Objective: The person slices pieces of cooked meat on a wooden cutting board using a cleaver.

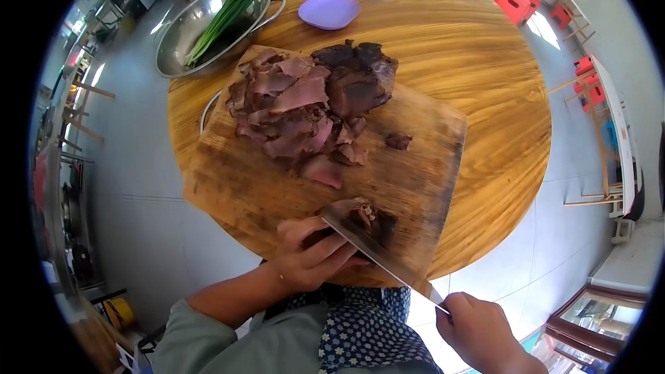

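Note:
My right hand (478, 325) is wrapped round the handle of a kitchen knife (377, 252). The blade slants across a dark piece of cooked meat (385, 225) near the front edge of the wooden cutting board (415, 187). Bent over that meat, my left hand (312, 255) holds it down, with the fingers close beside the blade. Behind it lies a heap of thin meat slices (284, 107), pinkish inside. Touching the heap on its right is a large dark chunk of meat (360, 79). A small scrap of meat (398, 140) lies apart, further right.
A metal basin (170, 48) with long green stalks (232, 10) stands at the back left of the round wooden table (499, 97). A purple dish (329, 10) is behind the board. Red stools (514, 1) and a white-topped table (616, 125) stand to the right.

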A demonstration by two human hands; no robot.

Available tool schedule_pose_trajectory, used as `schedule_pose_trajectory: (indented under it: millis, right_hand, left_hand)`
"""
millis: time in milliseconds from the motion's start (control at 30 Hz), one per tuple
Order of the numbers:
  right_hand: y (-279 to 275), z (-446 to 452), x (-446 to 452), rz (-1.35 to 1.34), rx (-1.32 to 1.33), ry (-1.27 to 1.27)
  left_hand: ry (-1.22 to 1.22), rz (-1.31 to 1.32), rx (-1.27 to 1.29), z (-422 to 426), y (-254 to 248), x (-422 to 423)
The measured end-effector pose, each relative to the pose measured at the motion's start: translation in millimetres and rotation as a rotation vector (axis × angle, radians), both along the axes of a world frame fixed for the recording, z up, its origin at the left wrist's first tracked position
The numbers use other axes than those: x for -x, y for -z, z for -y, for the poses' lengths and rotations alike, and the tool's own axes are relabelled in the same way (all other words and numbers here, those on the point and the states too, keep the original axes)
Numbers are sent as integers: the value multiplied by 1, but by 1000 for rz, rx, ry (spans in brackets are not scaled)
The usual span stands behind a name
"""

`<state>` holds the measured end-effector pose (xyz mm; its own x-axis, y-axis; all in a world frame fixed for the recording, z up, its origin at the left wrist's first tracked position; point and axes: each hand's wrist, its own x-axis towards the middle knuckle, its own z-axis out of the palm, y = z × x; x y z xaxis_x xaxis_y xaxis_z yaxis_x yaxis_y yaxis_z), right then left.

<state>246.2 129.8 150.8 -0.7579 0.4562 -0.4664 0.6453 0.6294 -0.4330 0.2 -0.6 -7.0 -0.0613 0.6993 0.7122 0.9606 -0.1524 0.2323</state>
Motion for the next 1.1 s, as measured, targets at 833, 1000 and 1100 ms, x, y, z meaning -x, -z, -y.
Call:
schedule_pose_trajectory:
  millis: [833, 1000, 1100]
  right_hand:
    - [-4, -22, 40, 75, -9, 1]
    - [-13, -25, 41, 168, 36, -62]
    - [-10, -24, 41, -26, 53, -32]
  left_hand:
    - [-231, 158, 50, -2, -19, -3]
    - [-153, 218, 72, 2, -8, 0]
    - [-75, 240, 114, 3, -8, 8]
